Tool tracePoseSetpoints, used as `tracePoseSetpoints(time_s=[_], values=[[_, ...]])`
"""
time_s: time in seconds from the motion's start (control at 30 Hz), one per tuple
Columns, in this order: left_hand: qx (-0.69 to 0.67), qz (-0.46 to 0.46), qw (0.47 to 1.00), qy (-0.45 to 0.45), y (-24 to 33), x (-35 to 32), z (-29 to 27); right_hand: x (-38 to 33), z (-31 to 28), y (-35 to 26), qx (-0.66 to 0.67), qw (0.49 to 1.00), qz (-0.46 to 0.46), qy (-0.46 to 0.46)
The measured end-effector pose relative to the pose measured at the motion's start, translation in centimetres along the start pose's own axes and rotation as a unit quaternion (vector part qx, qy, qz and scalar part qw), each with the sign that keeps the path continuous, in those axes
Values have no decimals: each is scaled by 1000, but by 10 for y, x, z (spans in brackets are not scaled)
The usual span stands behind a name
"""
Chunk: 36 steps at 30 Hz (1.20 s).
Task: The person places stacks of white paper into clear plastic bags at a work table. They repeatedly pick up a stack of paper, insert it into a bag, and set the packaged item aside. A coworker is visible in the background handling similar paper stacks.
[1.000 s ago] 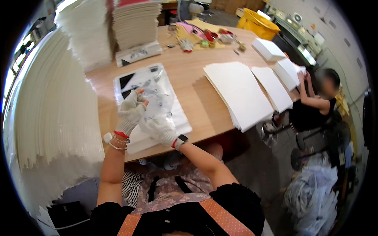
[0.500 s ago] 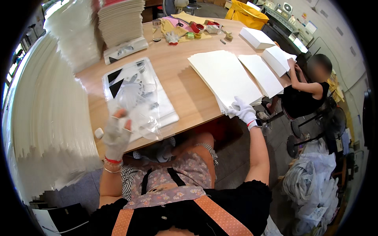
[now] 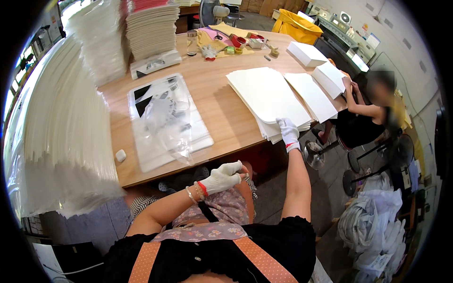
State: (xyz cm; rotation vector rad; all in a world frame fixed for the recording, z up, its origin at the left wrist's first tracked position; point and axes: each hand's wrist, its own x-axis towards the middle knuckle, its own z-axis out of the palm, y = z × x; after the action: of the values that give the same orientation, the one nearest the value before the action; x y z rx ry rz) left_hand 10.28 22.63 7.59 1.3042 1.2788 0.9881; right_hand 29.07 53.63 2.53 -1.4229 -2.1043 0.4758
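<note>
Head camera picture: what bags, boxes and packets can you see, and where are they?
Clear plastic bag with black patches: flat, table's left part.
Clear-wrapped long packet: below the paper stack, far left.
Two white flat boxes: table's far right.
Yellow bin: beyond the table.

Wooden table (image 3: 222, 111), bearing a stack of white sheets (image 3: 266, 94) at the near right edge, clear plastic bags (image 3: 167, 120) over white boards, a small white eraser (image 3: 121, 155), white boxes (image 3: 306, 53), tall paper stacks (image 3: 151, 28) behind.
</note>
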Motion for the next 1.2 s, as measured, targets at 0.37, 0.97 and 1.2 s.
tracePoseSetpoints(time_s=[0.37,0.97,1.2], values=[[-410,-137,901,40,-43,27,-46,-140,-15,-62,233,923,-245,-183],[507,167,618,577,35,-65,-190,-207,41,-148,526,842,35,-113],[-292,129,933,163,3,-21,-265,-199,-25,-191,255,948,-180,-57]])
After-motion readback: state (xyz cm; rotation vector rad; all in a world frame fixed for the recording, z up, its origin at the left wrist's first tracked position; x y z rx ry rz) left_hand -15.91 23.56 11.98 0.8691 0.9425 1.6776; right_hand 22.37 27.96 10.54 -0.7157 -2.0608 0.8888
